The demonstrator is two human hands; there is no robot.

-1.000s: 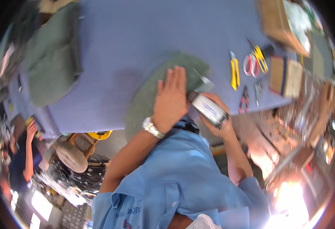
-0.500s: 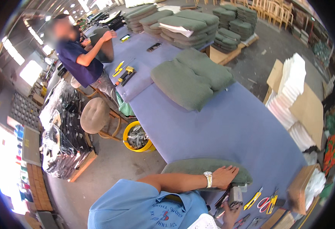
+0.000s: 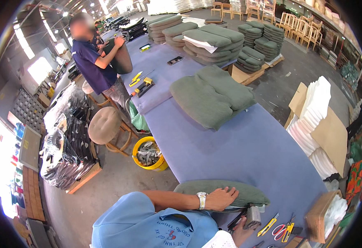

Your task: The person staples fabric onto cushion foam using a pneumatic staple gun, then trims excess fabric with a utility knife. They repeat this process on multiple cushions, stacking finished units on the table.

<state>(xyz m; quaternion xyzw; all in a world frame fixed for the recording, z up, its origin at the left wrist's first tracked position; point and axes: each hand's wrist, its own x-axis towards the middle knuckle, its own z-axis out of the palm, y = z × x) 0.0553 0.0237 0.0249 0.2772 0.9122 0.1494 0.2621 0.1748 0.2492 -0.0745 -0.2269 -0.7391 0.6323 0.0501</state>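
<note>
A dark green cushion lies at the near edge of the table, close against my body. My left hand, a metal watch on its wrist, rests on top of this cushion with its fingers stretched out. Below the cushion's right part, my right hand is wrapped round a grey and black staple gun. The gun's nose sits at the cushion's near edge; whether it touches cannot be made out. Farther up the table lies a green two-part cushion.
Right of the gun lie a yellow cutter, red-handled scissors and another yellow cutter. A cardboard box stands at right. A yellow bucket of scraps and a stool are left. Beyond, a person handles a dark panel.
My left hand has slid left along the near cushion. The staple gun stays by the cushion's right part in my right hand. The whole view has shifted somewhat.
</note>
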